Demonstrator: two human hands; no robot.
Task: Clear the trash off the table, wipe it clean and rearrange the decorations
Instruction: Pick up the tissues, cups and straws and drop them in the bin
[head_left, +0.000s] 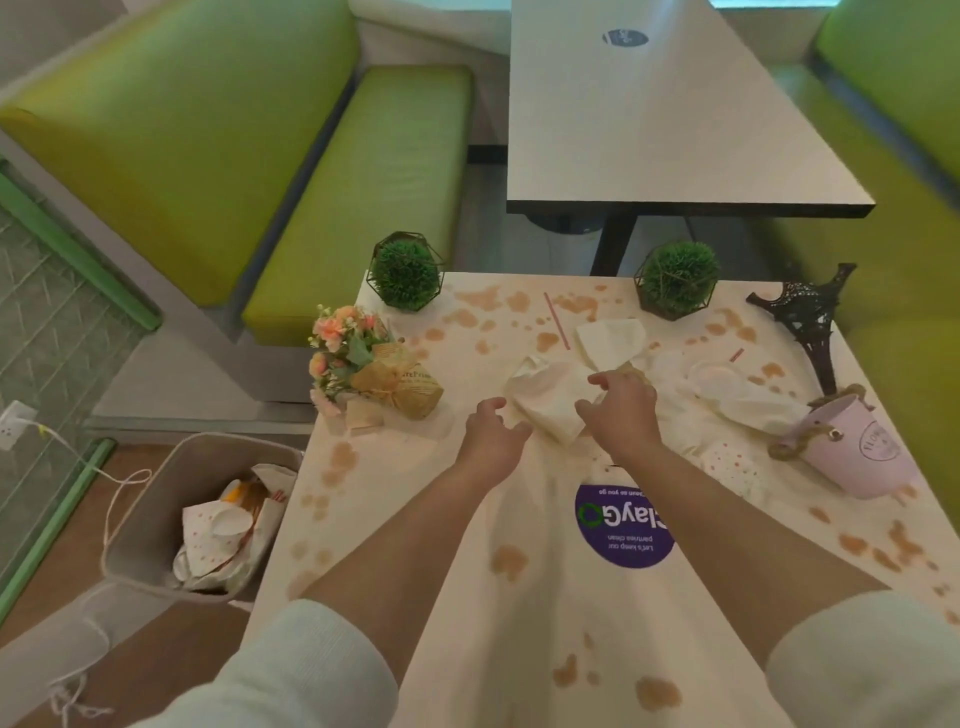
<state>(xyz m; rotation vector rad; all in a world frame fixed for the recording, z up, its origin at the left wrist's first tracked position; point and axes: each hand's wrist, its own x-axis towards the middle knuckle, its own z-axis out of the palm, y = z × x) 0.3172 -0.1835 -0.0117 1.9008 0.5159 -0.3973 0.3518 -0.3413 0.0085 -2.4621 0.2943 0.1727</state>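
- Crumpled napkin (545, 400) lies mid-table (447, 597), btwn both hands, amid brown spill marks.
- Left hand (491, 434) at its near-left edge, fingers curled; contact looks likely, can't tell if it's pinching.
- Right hand (621, 408) on its right side, fingers bent onto the paper, gathering it.
- Paper looks v. light, soft, tears if wet — bunch from the edges, then into bin (156, 530) at left of table.

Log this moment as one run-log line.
phase: clearing trash | left hand: touching crumpled white paper napkin | right hand: gripping it | grey trash bin: part-filled | cream table: stained, unwiped
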